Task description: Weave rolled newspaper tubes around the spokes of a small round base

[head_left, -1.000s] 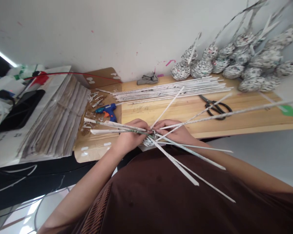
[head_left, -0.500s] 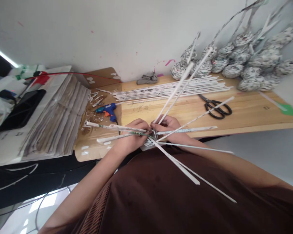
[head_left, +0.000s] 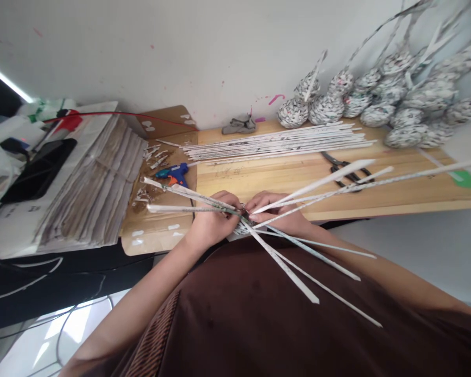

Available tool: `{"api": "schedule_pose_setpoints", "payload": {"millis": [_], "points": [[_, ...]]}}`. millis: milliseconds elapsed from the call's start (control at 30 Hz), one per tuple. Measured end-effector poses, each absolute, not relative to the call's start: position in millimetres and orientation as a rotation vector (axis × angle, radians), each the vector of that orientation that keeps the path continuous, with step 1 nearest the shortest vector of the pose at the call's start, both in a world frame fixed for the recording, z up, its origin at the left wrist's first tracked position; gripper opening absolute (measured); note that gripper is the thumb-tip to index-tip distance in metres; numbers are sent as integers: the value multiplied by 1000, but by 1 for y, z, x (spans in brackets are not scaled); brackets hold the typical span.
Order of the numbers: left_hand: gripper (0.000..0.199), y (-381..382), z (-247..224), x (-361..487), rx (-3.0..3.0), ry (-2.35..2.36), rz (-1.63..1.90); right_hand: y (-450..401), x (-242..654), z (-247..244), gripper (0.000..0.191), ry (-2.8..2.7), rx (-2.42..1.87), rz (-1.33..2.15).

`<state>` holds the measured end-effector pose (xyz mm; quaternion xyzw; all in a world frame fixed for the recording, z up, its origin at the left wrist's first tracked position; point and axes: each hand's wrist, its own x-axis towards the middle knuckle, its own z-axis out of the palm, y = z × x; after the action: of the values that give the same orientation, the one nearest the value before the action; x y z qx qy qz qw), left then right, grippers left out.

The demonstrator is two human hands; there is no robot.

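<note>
Close to my body at the table's front edge is a small woven paper piece [head_left: 241,228], its long rolled-paper strips fanning out to both sides. My left hand [head_left: 216,219] is closed around the left side of the piece, with a few strips passing over its fingers. On the other side my right hand [head_left: 273,210] pinches white paper strips [head_left: 317,186] near their base; these point up and to the right across the table. Other strips [head_left: 288,267] hang down over my brown clothing. Much of the woven part is hidden between the hands.
Behind the hands lies a row of rolled paper sticks [head_left: 275,144]. Black scissors [head_left: 349,173] are at right, under the strips. Woven paper shapes [head_left: 325,108] crowd the back right. To the left are a blue glue gun [head_left: 176,173], a newspaper stack [head_left: 90,193] and a phone [head_left: 39,170].
Two long strips that stood steeply upward have swung down to the right in my right hand. Another strip at right has dropped lower, over my forearm. My left hand stays in place.
</note>
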<state>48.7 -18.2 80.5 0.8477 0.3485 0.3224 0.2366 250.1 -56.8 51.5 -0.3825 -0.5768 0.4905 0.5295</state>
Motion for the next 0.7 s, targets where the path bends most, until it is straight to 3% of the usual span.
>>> {"api": "schedule_pose_setpoints", "payload": {"millis": [267,467,700], "points": [[10,-24,75,48,2304,946,977,-57,254,54,17,-1529,-845,1080],[6,-25,72,45,2251,1026,1129,-62,263,62,30,-1464,-1185,997],[8,-28,73,48,2224,1122,1197,-67,263,59,32,-1326,-1281,1237]]}}
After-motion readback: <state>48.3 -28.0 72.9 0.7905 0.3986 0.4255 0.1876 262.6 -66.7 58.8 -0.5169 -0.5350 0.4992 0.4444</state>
